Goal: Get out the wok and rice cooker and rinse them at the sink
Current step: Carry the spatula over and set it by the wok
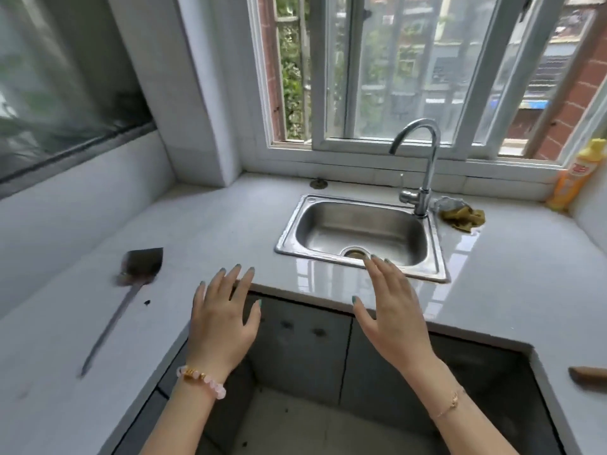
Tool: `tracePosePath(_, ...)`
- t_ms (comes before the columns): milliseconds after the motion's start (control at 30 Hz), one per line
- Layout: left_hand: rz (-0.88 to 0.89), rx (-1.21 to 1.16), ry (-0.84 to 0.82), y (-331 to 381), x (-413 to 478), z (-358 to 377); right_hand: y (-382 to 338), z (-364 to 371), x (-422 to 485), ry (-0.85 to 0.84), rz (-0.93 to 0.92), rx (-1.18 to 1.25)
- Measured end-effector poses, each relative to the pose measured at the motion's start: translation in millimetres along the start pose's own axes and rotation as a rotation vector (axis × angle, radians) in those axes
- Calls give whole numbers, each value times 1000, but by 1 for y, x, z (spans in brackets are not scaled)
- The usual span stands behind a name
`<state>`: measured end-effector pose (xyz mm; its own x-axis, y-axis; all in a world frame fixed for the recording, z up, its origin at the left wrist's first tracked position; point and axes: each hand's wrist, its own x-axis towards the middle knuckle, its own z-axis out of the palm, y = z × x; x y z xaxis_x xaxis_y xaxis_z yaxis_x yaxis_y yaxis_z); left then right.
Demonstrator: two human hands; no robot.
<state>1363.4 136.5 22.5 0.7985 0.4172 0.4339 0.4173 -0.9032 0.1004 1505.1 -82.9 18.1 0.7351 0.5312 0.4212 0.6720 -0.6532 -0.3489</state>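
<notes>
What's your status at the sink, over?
Left hand, right hand open, holding nothing. Wok and rice cooker not in view. Sink ahead; spatula lies on counter, left.

We see a brushed steel sink [358,224] under a shiny chrome tap [423,165], set in a glossy pale stone-like surface [512,274]; a dull dark metal spatula [131,284], crumpled cloth [460,215], a plastic bottle [574,175].

Pink bead bracelet [202,382], thin gold chain [448,407]

Spatula [142,266], rag [463,216], yellow bottle [573,178]
</notes>
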Motion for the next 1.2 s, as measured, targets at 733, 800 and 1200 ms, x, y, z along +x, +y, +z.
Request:
tracePosePath(733, -604, -52, -443, -302, -42, 52, -237, 156, 67, -155, -190, 50)
tracePosePath(800, -633, -50, -497, -311, -35, 62, -244, 162, 72, -141, -182, 35)
tracePosePath(1200, -686, -68, -551, -326, -17, 89, -260, 184, 94, -182, -147, 16)
